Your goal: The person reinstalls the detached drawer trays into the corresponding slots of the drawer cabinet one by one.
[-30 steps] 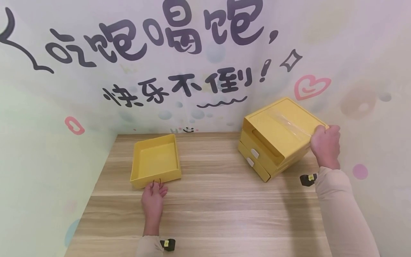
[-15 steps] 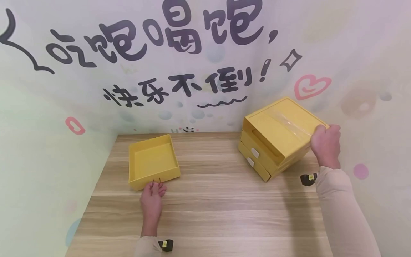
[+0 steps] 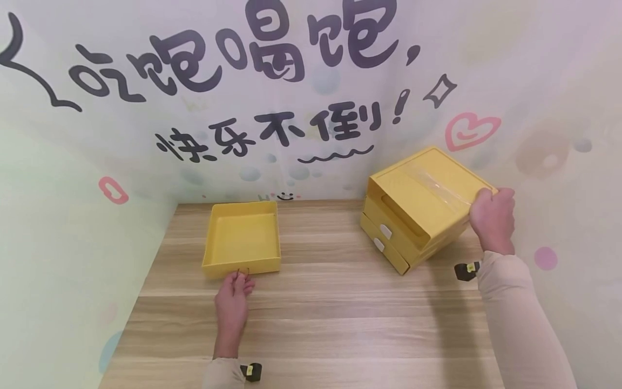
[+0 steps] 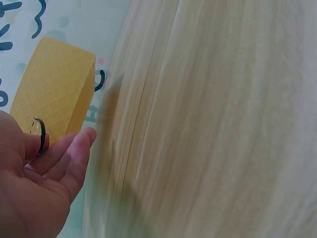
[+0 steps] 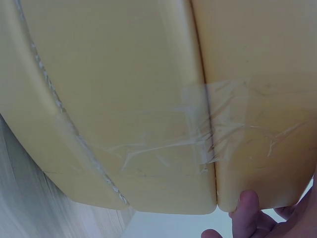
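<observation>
In the head view my left hand (image 3: 231, 308) pinches a yellow drawer (image 3: 247, 237) at its front by a thin dark loop. The drawer's inside faces up and looks bare. Up close in the left wrist view, the dark loop (image 4: 41, 136) curves beside the thumb, and the drawer's front (image 4: 49, 84) has a quilted pattern. At the right, my right hand (image 3: 493, 220) grips the top rear corner of a yellow drawer cabinet (image 3: 432, 186). The cabinet's top slot is open at the front. Two drawers with white pull tabs sit below it.
Both things are over a wood-grain table (image 3: 320, 313), with a printed wall (image 3: 233, 173) close behind its back edge. Clear tape (image 5: 163, 148) runs across the cabinet's yellow panels. Bare tabletop lies between drawer and cabinet.
The yellow drawer swung slightly left, then back right, and now stands squarer to the wall, still in my left hand. My right hand and the cabinet have stayed put.
</observation>
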Tool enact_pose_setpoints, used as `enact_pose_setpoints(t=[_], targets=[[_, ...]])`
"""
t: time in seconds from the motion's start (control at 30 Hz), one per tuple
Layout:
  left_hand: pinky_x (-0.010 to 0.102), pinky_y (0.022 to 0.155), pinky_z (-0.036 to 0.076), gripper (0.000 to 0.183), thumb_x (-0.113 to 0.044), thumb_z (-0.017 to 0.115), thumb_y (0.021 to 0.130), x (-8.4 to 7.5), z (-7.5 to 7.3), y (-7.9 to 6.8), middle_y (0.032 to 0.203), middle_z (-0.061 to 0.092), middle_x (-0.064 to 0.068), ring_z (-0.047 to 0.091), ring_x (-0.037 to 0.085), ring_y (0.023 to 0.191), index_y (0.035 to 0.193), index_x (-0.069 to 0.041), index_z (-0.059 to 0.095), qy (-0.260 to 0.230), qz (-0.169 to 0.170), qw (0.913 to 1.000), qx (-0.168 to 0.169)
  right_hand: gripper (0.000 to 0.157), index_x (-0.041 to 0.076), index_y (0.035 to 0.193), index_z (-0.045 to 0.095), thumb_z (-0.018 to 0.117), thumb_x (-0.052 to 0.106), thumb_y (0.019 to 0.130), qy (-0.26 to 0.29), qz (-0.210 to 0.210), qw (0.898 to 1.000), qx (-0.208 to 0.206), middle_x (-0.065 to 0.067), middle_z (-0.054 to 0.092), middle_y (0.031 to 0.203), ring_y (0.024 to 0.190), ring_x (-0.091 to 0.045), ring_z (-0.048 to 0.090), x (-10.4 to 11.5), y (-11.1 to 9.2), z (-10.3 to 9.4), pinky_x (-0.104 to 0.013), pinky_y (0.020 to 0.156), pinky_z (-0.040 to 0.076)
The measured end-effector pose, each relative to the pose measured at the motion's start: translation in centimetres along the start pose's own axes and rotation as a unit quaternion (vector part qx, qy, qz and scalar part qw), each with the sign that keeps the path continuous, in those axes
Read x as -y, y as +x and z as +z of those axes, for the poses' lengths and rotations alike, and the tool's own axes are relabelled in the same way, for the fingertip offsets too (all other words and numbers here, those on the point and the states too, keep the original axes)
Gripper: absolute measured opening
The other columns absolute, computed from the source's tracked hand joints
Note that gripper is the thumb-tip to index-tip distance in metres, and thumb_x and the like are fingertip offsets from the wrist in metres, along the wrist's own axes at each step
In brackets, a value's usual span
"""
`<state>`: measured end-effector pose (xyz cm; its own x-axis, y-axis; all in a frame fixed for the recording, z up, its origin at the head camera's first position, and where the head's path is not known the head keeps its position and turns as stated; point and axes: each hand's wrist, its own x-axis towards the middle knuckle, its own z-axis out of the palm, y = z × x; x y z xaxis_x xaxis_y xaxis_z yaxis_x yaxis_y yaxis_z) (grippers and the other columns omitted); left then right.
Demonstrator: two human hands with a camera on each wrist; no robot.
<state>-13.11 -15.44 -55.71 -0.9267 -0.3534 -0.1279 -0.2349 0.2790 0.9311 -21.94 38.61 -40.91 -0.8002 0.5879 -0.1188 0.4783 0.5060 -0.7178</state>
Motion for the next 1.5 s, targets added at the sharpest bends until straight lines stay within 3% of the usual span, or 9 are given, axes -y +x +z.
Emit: enact_pose_setpoints(t=[0.33, 0.57, 1.17, 1.27, 1.5], targets=[[0.033, 0.084, 0.056, 0.034, -0.037, 0.044, 0.101, -0.8, 0.1, -0.3, 0.11, 0.071, 0.013, 0.071, 0.025, 0.093, 0.108, -0.007, 0.057, 0.02, 0.046, 0.9987, 0.006, 0.063, -0.004, 0.139, 0.023, 0.019, 0.04, 0.094, 0.002, -0.003, 1.0, -0.001, -0.03, 0.035, 0.14, 0.118, -0.051, 0.041, 0.0, 0.0, 0.0, -0.065, 0.089, 0.035], [0.04, 0.088, 0.054, 0.035, -0.039, 0.043, 0.1, -1.7, 0.2, -0.6, 0.109, 0.071, 0.014, 0.07, 0.029, 0.095, 0.108, -0.008, 0.057, 0.01, 0.049, 0.9985, 0.023, 0.064, -0.004, 0.139, 0.022, 0.019, 0.04, 0.094, 0.001, -0.003, 1.0, -0.001, -0.03, 0.035, 0.14, 0.118, -0.051, 0.041, 0.0, 0.0, 0.0, -0.065, 0.089, 0.035], [0.028, 0.081, 0.058, 0.029, -0.025, 0.043, 0.102, -3.6, 0.0, -0.6, 0.105, 0.07, 0.02, 0.068, 0.037, 0.095, 0.108, -0.002, 0.06, -0.015, 0.094, 0.9938, 0.057, 0.064, -0.004, 0.139, 0.023, 0.02, 0.04, 0.094, 0.002, 0.002, 1.0, -0.003, -0.03, 0.036, 0.14, 0.119, -0.052, 0.041, 0.0, -0.1, 0.0, -0.066, 0.09, 0.035], [0.027, 0.081, 0.057, 0.031, -0.026, 0.042, 0.102, -3.7, -0.1, -0.7, 0.104, 0.07, 0.02, 0.069, 0.033, 0.094, 0.109, -0.002, 0.061, -0.013, 0.099, 0.993, 0.063, 0.063, -0.004, 0.139, 0.023, 0.019, 0.04, 0.094, 0.001, 0.001, 1.0, -0.003, -0.03, 0.036, 0.14, 0.119, -0.052, 0.042, -0.1, -0.1, 0.0, -0.066, 0.089, 0.035], [0.037, 0.085, 0.057, 0.027, -0.012, 0.041, 0.102, -7.3, -0.8, -2.1, 0.104, 0.07, 0.021, 0.069, 0.01, 0.085, 0.11, 0.007, 0.059, 0.0, 0.081, 0.9927, 0.089, 0.063, -0.004, 0.139, 0.023, 0.02, 0.04, 0.094, 0.002, 0.001, 1.0, -0.003, -0.03, 0.036, 0.14, 0.118, -0.051, 0.042, -0.1, -0.2, 0.0, -0.065, 0.089, 0.035]])
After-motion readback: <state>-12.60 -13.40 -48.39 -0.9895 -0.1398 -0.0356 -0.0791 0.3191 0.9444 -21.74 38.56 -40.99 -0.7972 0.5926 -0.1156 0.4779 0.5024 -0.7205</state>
